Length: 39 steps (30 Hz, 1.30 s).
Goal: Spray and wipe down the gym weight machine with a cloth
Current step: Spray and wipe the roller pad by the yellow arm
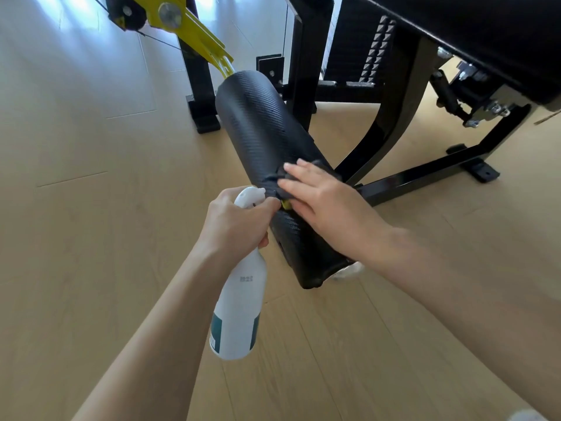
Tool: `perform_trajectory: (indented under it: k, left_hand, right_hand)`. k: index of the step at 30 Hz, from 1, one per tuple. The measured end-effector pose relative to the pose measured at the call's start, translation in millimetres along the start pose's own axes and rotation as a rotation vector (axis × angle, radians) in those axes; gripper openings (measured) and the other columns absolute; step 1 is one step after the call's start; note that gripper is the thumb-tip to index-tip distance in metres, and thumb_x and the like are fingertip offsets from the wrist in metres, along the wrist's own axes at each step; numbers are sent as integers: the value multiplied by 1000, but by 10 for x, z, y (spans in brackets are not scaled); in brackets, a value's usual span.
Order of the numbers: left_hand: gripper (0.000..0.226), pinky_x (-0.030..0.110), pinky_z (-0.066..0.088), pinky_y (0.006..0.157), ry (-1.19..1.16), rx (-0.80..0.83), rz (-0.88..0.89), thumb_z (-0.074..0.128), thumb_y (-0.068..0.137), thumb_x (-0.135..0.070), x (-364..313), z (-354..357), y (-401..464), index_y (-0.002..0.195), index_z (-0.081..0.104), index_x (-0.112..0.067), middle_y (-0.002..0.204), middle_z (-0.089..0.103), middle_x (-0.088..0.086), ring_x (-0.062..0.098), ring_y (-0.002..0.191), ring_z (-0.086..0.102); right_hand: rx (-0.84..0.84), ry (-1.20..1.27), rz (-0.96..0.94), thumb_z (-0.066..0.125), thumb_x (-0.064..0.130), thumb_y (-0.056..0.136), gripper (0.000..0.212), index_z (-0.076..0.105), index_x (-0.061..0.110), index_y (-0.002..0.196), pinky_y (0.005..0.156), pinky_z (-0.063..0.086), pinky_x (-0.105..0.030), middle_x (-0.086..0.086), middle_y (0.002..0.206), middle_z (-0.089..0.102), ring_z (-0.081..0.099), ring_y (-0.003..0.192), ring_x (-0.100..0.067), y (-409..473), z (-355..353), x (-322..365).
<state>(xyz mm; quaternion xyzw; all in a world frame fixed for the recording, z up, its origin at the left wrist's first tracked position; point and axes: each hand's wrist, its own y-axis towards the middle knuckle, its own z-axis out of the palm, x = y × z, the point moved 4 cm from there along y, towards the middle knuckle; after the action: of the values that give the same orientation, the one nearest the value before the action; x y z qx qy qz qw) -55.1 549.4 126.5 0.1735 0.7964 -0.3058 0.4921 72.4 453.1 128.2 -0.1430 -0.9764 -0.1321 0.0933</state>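
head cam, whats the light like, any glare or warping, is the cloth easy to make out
Head view: daylight glares pale on the floor at top left; wide-angle warping bends the floor seams and the machine frame; the dark cloth under the right hand blends into the black roller pad; the spray bottle in the left hand is sharp.

arms: 2, bare to frame edge | sleeves: none seen | left hand (pixel 239 220), right hand (pixel 331 205): no gloves, rings
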Motion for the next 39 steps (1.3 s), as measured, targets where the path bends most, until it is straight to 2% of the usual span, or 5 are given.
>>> perform_trajectory:
  k: [7, 21, 28, 34, 39]
  left_hand:
    - [19, 12, 38, 33, 43, -9, 11, 70, 96, -35, 12, 12, -4, 104, 65, -20, 70, 64, 3, -1, 32, 50]
    - [29, 10, 36, 37, 89, -54, 118, 67, 97, -24, -66, 164, -100, 72, 54, -21, 71, 61, 8, 16, 53, 54]
    - [25, 24, 44, 50, 149, -73, 143, 67, 95, -26, -71, 187, -123, 85, 67, -4, 81, 69, 17, 19, 58, 57]
    - [29, 32, 50, 58, 176, -103, 157, 69, 97, -27, -58, 180, -98, 82, 64, -3, 78, 65, 11, 35, 71, 66]
    - [34, 38, 54, 60, 223, -120, 177, 71, 95, -28, -78, 171, -97, 90, 66, 5, 76, 63, 7, 40, 80, 68]
  right_hand:
    - [-39, 176, 174, 54, 22, 102, 41, 55, 18, 143, 118, 30, -29, -1, 154, 44, 37, 144, -17, 142, -60, -66]
    - [-128, 347, 432, 49, 25, 104, 34, 62, 16, 134, 105, 44, -25, -3, 138, 59, 57, 122, -16, -89, -133, -226]
    - [-55, 512, 552, 48, 32, 104, 40, 53, 26, 143, 64, 39, 2, 8, 117, 67, 58, 85, 5, -56, -96, -513]
    - [-189, 701, 716, 47, 39, 103, 34, 61, 31, 133, 87, 59, -30, 16, 108, 70, 64, 104, -3, -1092, 9, -337]
    - [-62, 675, 745, 42, 37, 105, 26, 65, 27, 114, 65, 49, -15, 11, 95, 69, 65, 88, -6, -672, -8, -418]
